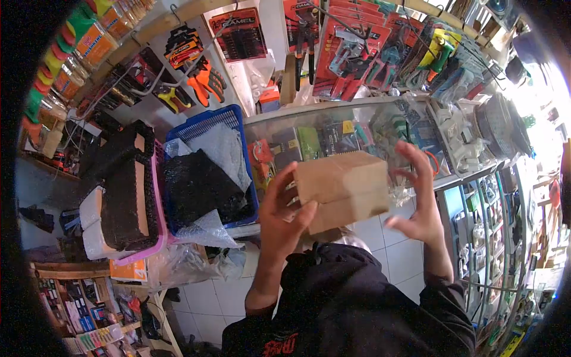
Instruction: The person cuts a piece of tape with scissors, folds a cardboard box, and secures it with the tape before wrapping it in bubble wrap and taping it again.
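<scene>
A brown cardboard box is held up in front of my chest, slightly tilted. My left hand grips its left end, with the thumb on the near face and the other fingers partly hidden behind it. To the right of the box is my right hand, fingers spread and curved, apart from the cardboard as far as I can see. Behind the box stands a glass-topped display counter with packaged goods inside.
A blue basket holds black wrap and bubble wrap. Left of it, a pink basket carries black-wrapped parcels. Packaged tools hang on hooks above the counter. Glass shelves stand at right, over a tiled floor.
</scene>
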Motion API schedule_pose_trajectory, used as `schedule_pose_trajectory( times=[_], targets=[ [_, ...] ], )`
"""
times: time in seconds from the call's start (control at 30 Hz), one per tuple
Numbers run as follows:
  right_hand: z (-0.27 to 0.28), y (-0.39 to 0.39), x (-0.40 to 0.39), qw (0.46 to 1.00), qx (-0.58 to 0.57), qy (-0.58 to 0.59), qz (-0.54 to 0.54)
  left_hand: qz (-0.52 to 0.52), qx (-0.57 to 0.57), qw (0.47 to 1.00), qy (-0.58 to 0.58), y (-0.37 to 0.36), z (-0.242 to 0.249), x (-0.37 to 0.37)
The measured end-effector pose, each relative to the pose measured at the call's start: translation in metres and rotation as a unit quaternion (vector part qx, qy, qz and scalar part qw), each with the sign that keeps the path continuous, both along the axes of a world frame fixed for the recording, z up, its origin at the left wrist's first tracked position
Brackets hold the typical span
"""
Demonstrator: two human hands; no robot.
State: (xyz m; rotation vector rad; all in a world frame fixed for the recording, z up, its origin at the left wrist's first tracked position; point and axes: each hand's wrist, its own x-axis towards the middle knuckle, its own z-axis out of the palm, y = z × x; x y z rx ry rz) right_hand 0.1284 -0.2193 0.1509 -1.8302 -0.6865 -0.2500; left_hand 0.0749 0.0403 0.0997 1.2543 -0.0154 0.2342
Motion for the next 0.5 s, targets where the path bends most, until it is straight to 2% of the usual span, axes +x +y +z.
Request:
schedule_pose_trajectory(
  times=[0.03,0.13,0.33,0.5],
  targets=[
    [-0.013,0.002,-0.002,0.981,0.161,0.106,0.003,0.015,-0.012,1.0,-0.005,0.004,-0.001,0.001],
    [-0.029,0.001,-0.006,0.958,0.122,0.238,-0.107,0.038,-0.041,0.998,0.006,0.009,-0.006,-0.002],
    [-0.018,0.041,-0.016,0.957,0.131,0.194,-0.173,0.092,0.013,0.995,-0.034,-0.01,-0.009,-0.011],
    [-0.029,0.044,-0.012,0.976,0.056,0.061,-0.201,0.107,0.076,0.988,-0.083,-0.01,-0.013,-0.019]
  ],
)
